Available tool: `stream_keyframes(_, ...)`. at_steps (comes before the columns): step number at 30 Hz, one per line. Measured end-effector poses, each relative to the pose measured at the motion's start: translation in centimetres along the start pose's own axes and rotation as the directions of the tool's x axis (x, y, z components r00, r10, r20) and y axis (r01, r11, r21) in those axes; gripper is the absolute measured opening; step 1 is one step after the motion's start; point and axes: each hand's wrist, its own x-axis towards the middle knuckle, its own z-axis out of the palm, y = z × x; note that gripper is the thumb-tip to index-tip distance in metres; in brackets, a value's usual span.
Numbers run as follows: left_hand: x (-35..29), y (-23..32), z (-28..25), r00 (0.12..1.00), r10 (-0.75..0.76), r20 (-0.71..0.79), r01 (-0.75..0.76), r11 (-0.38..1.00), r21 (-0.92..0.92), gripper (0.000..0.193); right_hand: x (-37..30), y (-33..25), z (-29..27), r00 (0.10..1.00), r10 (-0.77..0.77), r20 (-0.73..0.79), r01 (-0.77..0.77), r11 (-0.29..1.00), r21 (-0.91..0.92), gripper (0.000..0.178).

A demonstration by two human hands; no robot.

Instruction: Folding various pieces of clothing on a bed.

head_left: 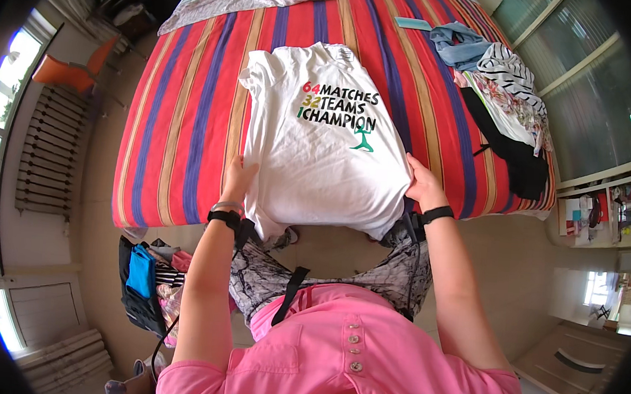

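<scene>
A white T-shirt (318, 164) with a coloured print on its chest lies spread over the near edge of the bed. Its collar points away from me, and the hem hangs a little past the bed's edge. My left hand (239, 181) is closed on the shirt's left side near the hem. On the opposite side, my right hand (425, 184) pinches the other edge of the fabric at about the same height. Some of the fingers are hidden behind the cloth.
A red, striped bedspread (182, 122) covers the bed. At its right lies a heap of clothes (509, 101), with black garments nearest me. More folded clothes (145, 276) are piled low at my left. An orange chair (72, 66) stands by the radiator (51, 153).
</scene>
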Motion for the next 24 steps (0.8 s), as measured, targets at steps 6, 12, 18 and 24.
stream_keyframes(6, -8.5, 1.5, -2.5, 0.772, -0.132, 0.622, 0.276, 0.951, -0.140, 0.032, -7.7, -1.2, -0.1, 0.990, 0.045, 0.132, -0.018, 0.980, -0.197, 0.038)
stream_keyframes(12, -4.5, -0.6, 0.5, 0.826, -0.186, 0.532, 0.439, 0.804, -0.402, 0.027, -7.3, 0.4, -4.2, 0.986, -0.060, 0.159, 0.067, 0.997, -0.042, 0.037)
stream_keyframes(18, 2.5, 1.7, 3.0, 0.867, -0.329, 0.374, 0.498, 0.599, -0.627, 0.033, -6.0, 1.1, -3.5, 0.999, 0.016, 0.039, -0.020, 0.993, 0.114, 0.032)
stream_keyframes(24, -1.2, 4.2, 0.1, 0.866, -0.229, 0.445, 0.498, 0.487, -0.717, 0.033, -9.2, -1.9, -3.4, 0.988, -0.127, 0.093, 0.101, 0.964, 0.245, 0.034)
